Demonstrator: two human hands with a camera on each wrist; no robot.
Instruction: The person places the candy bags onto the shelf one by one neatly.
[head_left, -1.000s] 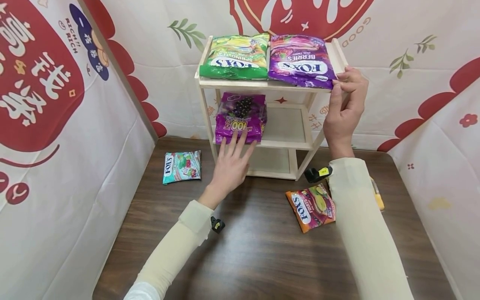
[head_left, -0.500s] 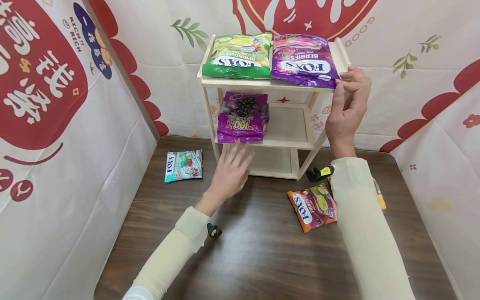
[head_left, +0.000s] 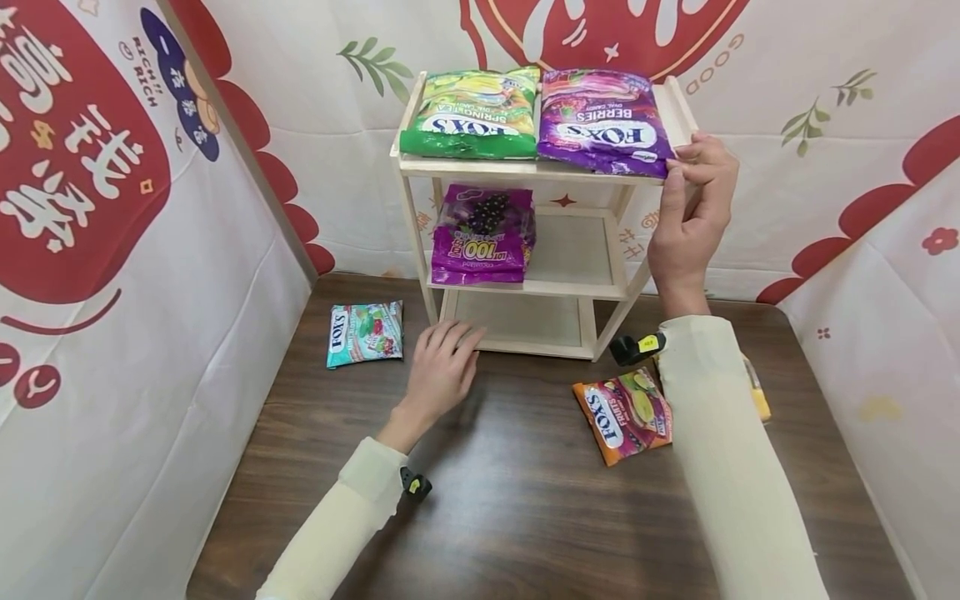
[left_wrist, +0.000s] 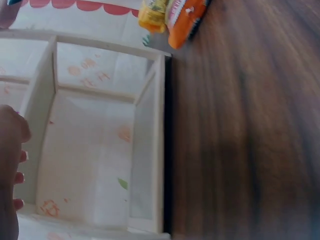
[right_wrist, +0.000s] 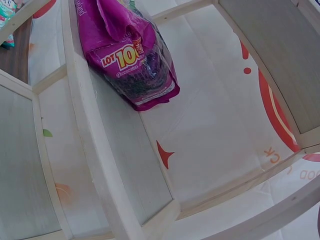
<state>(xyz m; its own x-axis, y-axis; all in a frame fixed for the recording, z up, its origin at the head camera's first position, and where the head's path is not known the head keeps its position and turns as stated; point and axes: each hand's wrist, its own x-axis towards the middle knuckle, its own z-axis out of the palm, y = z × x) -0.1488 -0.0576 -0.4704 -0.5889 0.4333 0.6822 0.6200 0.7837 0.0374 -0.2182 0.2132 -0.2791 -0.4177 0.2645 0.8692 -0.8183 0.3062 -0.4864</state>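
From my station I see a cream wooden three-tier shelf point(head_left: 577, 250) and a magenta-purple plastic pouch point(head_left: 480, 262) lettered in yellow at twelve o'clock, a teal rectangular plastic packet point(head_left: 365, 333) at nine, an orange-and-magenta rectangular plastic packet point(head_left: 630, 414) at four, dark streaks on the brown wooden desk point(head_left: 525, 500).

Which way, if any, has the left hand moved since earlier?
Yes: in the head view, against the rack, the left hand moved down and slightly left; its fingers, earlier over the Lot 100 bag, are now by the bottom shelf.
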